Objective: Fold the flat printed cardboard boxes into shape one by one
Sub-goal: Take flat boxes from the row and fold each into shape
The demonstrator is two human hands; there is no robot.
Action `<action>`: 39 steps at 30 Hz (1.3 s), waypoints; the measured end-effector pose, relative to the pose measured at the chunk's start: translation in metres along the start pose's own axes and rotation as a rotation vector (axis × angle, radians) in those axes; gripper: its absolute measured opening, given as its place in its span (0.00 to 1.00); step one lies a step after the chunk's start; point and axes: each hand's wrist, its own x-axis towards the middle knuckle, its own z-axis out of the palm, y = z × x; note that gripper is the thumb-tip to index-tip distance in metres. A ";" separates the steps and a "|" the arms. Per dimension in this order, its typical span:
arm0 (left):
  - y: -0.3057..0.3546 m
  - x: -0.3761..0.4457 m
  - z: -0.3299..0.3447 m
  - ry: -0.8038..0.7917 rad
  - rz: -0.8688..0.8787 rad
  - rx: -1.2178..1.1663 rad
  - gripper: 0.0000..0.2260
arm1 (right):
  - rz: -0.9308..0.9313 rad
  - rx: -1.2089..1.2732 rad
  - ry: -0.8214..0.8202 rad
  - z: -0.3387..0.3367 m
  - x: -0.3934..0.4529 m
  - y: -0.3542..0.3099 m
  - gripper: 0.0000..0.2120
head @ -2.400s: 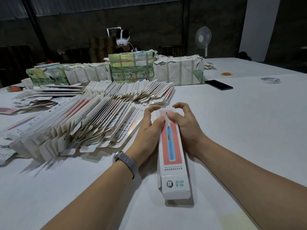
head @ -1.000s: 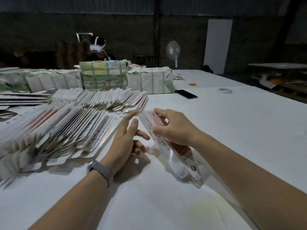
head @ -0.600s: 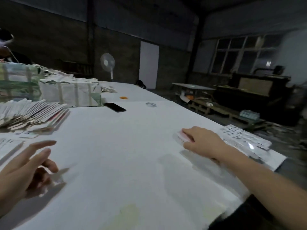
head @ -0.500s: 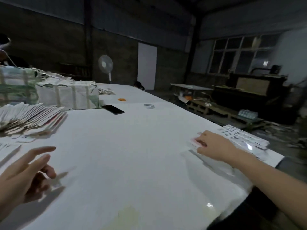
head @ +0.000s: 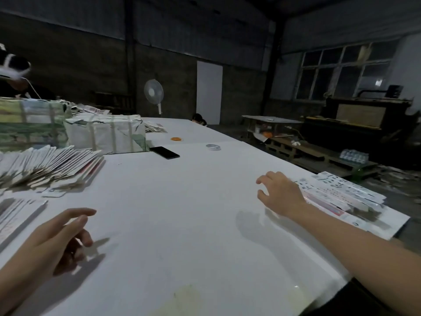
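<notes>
From the head camera, the big white table (head: 182,201) is filling most of what I am seeing, and everything else is sitting in relation to it. The person's right hand (head: 279,193) is hovering just above the table near its right edge, fingers loosely spread and lightly bent, holding nothing. Just beyond that hand, at the table's right edge, the folded long white printed cardboard boxes (head: 341,197) are lying side by side in a low pile, one of them showing a red panel. The hand is sitting right beside the pile's near end; whether the fingers are touching it I cannot tell.

The left hand (head: 59,236) is hanging over the table's near left part, well apart from the right hand, index finger stretched forward and the other fingers loosely curled, gripping nothing.

Along the table's left side, the fanned stack of flat white and red printed cardboard blanks (head: 45,166) is leaning in overlapping rows, with more flat blanks running off the left edge of the picture nearer the left hand.

Behind that stack, toward the table's far left, 2 strapped paper-wrapped bundles (head: 107,133) are sitting side by side. A black phone (head: 164,152) is lying flat on the table just right of the bundles, and a pale roll of tape (head: 213,147) and a small orange ring (head: 176,139) are lying farther along. A white standing fan (head: 153,92) is standing past the table's far end.
</notes>
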 end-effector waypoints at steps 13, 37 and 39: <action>0.031 -0.018 0.015 0.291 0.192 0.591 0.11 | -0.348 0.947 -0.202 -0.024 -0.015 -0.346 0.11; 0.060 -0.028 -0.063 0.632 -0.287 1.564 0.06 | -0.303 1.327 -0.262 0.014 -0.023 -0.396 0.10; 0.057 -0.027 -0.060 0.635 -0.318 1.567 0.02 | -0.318 1.325 -0.270 0.013 -0.024 -0.396 0.10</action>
